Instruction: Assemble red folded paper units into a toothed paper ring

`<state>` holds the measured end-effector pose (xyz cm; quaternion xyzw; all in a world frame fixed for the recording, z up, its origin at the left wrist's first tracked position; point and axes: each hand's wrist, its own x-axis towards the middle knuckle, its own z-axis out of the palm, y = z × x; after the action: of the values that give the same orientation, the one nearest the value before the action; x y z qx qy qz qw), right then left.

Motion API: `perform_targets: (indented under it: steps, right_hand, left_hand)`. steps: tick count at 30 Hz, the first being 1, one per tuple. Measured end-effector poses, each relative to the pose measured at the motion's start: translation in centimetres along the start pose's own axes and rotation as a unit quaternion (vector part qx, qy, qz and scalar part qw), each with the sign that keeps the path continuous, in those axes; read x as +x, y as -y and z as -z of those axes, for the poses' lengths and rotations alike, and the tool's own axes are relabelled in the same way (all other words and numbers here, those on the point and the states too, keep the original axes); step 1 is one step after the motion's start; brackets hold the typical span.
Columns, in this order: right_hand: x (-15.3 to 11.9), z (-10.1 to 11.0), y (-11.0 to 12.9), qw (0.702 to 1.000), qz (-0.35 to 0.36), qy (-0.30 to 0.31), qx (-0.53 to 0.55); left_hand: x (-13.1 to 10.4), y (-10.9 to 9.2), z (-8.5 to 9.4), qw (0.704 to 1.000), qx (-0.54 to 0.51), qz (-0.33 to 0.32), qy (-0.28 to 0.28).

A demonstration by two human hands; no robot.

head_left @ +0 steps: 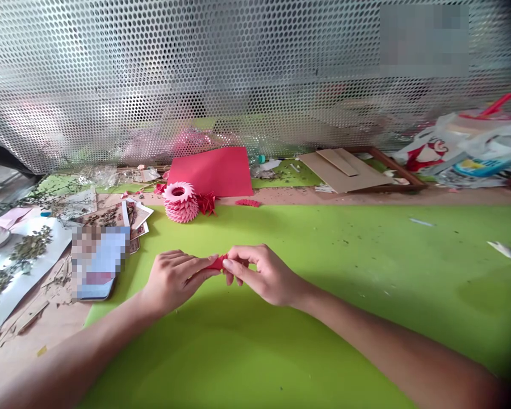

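Observation:
A small red folded paper piece is held between both hands above the green mat. My left hand grips its left end between thumb and fingers. My right hand pinches the right end, the thumb lying in front. Beyond the hands stands a pink and white ring-shaped stack of folded paper, with a red spiky folded piece beside it. Another short red folded strip lies to the right, at the mat's far edge. Behind them is a red paper sheet.
A phone, photo cards and dried plants lie at the left. Cardboard pieces and a wooden frame are at the back right, near plastic bags. A perforated metal screen rises behind.

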<state>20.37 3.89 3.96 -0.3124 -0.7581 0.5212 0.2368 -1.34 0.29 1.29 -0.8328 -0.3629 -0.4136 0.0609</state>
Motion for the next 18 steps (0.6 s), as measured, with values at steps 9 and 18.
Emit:
perform_targets:
  steps: [9,18]
  right_hand:
    - [-0.15,-0.47,-0.08,0.999,0.014,-0.049,-0.003]
    - [0.05,0.51,0.21,1.000,0.000,0.023,-0.010]
  left_hand:
    - [0.24,-0.14,0.24,0.999,-0.003,0.016,-0.038]
    - [-0.20,0.13,-0.07,1.000,-0.006,-0.008,0.000]
